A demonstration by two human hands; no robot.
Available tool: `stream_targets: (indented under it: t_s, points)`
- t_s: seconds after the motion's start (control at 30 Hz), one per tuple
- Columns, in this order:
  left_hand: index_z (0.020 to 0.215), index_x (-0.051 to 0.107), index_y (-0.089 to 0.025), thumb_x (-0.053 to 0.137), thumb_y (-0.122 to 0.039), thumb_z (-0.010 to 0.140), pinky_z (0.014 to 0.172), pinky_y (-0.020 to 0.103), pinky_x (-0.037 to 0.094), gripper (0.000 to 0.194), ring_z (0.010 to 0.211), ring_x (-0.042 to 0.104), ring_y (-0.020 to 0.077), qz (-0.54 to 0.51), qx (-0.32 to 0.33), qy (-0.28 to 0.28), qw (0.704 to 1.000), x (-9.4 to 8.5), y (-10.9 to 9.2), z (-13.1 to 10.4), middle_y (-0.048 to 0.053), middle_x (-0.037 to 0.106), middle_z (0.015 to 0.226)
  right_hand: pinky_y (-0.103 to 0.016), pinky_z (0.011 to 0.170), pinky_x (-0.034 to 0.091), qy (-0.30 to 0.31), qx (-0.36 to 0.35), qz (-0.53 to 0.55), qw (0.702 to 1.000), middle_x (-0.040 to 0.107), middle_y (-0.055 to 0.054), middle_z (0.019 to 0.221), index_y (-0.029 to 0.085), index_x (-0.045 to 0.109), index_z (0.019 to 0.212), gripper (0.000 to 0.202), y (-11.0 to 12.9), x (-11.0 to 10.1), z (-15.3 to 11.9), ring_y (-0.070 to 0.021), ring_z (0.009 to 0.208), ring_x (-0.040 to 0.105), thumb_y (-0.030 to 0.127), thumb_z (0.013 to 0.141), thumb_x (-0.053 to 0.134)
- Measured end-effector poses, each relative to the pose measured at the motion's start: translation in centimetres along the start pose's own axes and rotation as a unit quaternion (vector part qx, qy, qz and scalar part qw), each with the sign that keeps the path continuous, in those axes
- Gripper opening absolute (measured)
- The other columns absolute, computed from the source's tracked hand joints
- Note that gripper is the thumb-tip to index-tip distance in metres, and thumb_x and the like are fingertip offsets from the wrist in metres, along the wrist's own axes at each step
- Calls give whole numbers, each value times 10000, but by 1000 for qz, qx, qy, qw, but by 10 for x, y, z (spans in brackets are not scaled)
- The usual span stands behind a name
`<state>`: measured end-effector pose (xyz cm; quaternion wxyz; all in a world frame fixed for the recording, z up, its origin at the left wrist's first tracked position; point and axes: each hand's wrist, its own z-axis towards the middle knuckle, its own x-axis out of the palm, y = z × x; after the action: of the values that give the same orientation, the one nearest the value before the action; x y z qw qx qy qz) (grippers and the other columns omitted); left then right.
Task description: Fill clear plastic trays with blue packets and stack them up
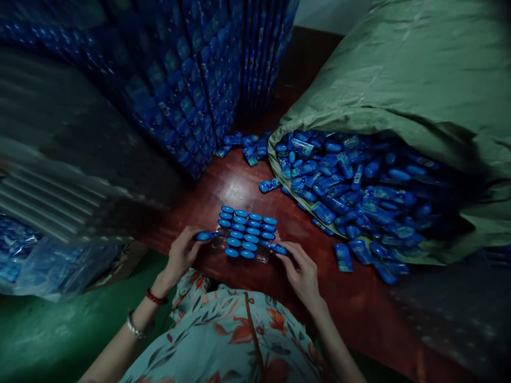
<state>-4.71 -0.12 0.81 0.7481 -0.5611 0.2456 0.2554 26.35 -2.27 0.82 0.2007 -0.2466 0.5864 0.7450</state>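
The left hand point(183, 251) pinches one blue pack point(204, 235) between nearly closed fingers; the right hand point(302, 270) similarly grips a second pack point(278, 249). Both packs are at opposite sides of a clear tray point(262, 258) bearing blue rows point(238, 235) on the red table point(235, 183). An open green sack point(383, 80) lies rightward.

The single view came from the wearer's head, above the near edge of the red table point(237, 183), facing forward and steeply down. It looked close enough to show the left hand point(183, 252) and right hand point(303, 271) at that edge, with patterned clothing point(223, 332) nearer than the table. Its wide reach took in blue stacks point(191, 96) toward the table's far left, a sack point(379, 69) at its right, and floor point(80, 324) below its left.
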Motion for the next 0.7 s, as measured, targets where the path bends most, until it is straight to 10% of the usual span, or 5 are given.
stream_targets:
  t_s: [0.33, 0.7]
  points:
    - [1154, 482, -167, 336, -51, 855, 703, 262, 511, 352, 798, 576, 155, 166, 143, 208, 953, 13, -3, 20, 74, 569, 923, -356, 777, 432, 191, -156, -344, 906, 654, -137, 917, 123, 583, 1143, 366, 22, 1, 28, -226, 864, 581, 64, 871, 345]
    - [821, 588, -96, 365, 29, 796, 501, 261, 455, 257, 645, 627, 220, 423, 31, 304, 853, 13, -44, 33, 126, 614, 711, -294, 688, 442, 283, -242, -380, 847, 685, -99, 852, 163, 557, 1184, 349, 26, -6, 63, -174, 717, 632, 117, 845, 487]
